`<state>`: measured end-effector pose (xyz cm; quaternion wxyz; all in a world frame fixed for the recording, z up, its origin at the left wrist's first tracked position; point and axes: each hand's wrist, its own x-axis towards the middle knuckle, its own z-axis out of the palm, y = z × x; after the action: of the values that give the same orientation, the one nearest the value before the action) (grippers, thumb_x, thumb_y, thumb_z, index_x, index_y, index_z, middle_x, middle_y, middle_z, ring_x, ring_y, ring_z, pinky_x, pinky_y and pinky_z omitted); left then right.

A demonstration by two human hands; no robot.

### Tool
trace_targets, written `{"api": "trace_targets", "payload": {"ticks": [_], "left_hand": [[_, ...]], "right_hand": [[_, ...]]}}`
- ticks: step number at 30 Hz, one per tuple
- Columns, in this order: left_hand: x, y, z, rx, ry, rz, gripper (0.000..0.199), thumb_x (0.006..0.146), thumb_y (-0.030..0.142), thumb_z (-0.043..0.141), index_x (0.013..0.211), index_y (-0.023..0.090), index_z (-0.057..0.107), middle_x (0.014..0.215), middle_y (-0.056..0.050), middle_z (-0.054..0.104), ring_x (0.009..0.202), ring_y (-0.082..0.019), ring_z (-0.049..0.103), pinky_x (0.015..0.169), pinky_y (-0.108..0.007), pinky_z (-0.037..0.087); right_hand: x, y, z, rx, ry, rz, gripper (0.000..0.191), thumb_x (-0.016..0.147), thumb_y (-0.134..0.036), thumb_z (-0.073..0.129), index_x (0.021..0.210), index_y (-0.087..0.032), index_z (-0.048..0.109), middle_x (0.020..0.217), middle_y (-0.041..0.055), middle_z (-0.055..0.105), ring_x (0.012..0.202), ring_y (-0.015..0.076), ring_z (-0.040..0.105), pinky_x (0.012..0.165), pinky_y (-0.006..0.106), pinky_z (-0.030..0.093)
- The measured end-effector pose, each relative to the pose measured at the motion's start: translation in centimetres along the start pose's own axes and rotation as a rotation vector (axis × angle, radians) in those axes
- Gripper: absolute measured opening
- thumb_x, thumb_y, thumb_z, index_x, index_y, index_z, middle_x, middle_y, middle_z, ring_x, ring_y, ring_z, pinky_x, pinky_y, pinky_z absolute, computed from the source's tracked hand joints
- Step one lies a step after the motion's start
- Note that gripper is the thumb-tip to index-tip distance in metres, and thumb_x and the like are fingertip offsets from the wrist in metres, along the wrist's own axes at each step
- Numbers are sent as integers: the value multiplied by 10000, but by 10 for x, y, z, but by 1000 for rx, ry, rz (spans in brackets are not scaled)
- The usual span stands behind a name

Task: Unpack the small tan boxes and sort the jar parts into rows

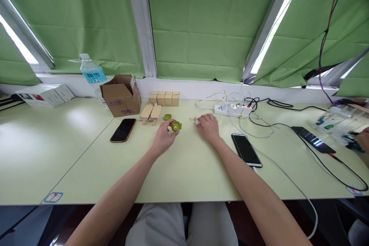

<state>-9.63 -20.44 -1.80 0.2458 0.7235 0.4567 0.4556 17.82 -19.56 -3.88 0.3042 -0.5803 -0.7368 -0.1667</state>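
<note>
My left hand pinches a small green open case, its hollow side facing me, just above the table. Behind it a second small green piece lies on the table. To the right, my right hand rests low over the table with its fingers closed on a small whitish piece whose kind I cannot make out. A tiny yellow bit lies just left of that piece. Two flattened, unfolded small cartons lie left of the green pieces.
Small brown boxes stand in a row at the back, beside an open cardboard box and a water bottle. Phones lie either side of my arms. A power strip trails cables rightward. Another person's hand shows far right.
</note>
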Motion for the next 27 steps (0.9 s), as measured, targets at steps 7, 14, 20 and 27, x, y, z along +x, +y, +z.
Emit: {"api": "trace_targets", "payload": {"ticks": [7,14,20,27], "left_hand": [[1,5,-4,8,61,-58,472,851,269,773,1316,267,698,1220,-92,729,863,-199,614,860,-389,567],[3,4,-8,-33,84,-59,483,851,269,750,1330,275,685,1211,-82,734,897,-207,622,868,-389,569],[3,3,-6,-55,36,-14,478,820,232,745,1293,284,699,1298,-76,747,951,-216,648,896,-405,571],[-6,9,2,-255,-105,30,446,835,271,752,1276,261,689,1262,-63,762,1044,-218,723,979,-403,599]], "right_hand": [[-2,-2,3,-28,-7,27,238,953,-201,691,1173,-193,782,1283,156,702,1256,359,523,1036,497,467],[-5,-2,0,4,8,36,373,923,-218,685,1291,-181,736,1310,172,688,1277,369,523,1067,509,459],[2,-19,-13,163,199,36,249,982,-226,584,1120,-251,790,1165,126,729,1212,350,567,1059,537,475],[-2,-80,-42,385,239,-83,224,1019,-262,618,983,-328,829,1091,101,721,1195,349,569,1054,578,493]]}}
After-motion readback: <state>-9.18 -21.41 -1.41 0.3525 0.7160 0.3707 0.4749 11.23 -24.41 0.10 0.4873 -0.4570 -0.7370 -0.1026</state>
